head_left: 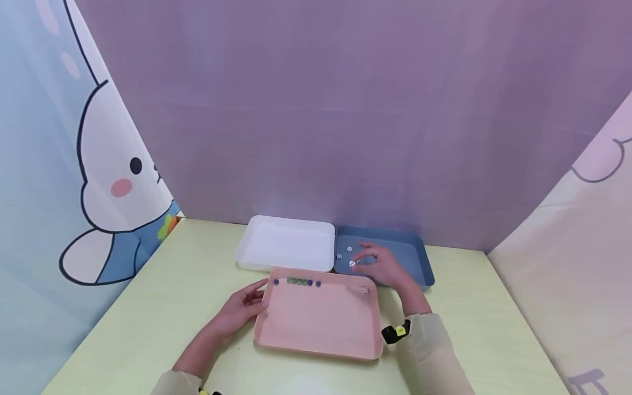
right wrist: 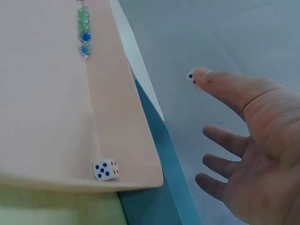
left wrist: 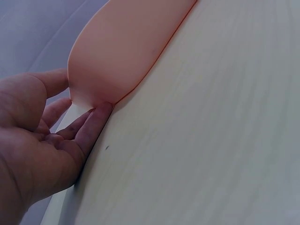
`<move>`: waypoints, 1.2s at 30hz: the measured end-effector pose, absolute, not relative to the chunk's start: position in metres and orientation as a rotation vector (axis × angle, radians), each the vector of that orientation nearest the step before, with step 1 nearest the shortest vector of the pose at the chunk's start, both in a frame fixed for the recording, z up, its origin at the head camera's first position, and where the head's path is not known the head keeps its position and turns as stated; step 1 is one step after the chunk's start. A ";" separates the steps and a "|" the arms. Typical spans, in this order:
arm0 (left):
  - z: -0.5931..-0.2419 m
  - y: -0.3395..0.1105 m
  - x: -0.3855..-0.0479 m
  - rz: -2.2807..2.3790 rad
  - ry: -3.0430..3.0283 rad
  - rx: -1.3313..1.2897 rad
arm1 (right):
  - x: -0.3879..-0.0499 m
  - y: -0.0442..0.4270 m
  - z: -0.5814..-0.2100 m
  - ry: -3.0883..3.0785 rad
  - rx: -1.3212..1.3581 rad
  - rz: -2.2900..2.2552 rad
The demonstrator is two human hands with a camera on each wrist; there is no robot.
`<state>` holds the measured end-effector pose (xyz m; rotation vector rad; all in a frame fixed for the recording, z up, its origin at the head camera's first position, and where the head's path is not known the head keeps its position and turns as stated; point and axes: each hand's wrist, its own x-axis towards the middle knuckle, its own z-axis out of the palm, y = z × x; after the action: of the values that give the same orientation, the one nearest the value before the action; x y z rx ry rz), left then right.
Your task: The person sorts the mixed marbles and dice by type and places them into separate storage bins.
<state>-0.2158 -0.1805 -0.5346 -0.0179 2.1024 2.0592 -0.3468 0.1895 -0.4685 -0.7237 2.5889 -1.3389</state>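
In the head view my left hand (head_left: 237,312) grips the left side of a pink tray (head_left: 316,323). Seen from the left wrist, its thumb is at the rim and its fingers (left wrist: 93,124) touch the outer wall low down. My right hand (head_left: 382,267) is over the blue tray (head_left: 415,258) and pinches a white die (right wrist: 191,76) at the thumb tip; the other fingers are spread apart. Two more dice (head_left: 349,249) lie in the blue tray. Another die (right wrist: 106,169) sits in the pink tray's far right corner. Green beads (head_left: 297,281) and blue beads (head_left: 318,284) line its far edge.
A white tray (head_left: 288,241) stands behind the pink one, to the left of the blue tray. All three are on a pale wooden table (head_left: 197,263). A purple backdrop (head_left: 316,120) rises along the table's far edge, with printed cloth (head_left: 113,197) at the left.
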 end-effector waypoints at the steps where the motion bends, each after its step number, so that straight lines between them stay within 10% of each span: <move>1: -0.535 -0.180 -0.216 2.055 2.105 -0.017 | -0.348 0.192 -0.469 2.583 -0.716 -1.363; 36: -0.534 -0.184 -0.211 2.029 2.119 -0.001 | -0.376 0.240 -0.495 2.523 -0.371 -1.617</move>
<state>-0.2114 -0.1841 -0.5338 -0.0008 2.1192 2.0294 -0.3759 0.2400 -0.4952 -0.3710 2.5230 -1.6168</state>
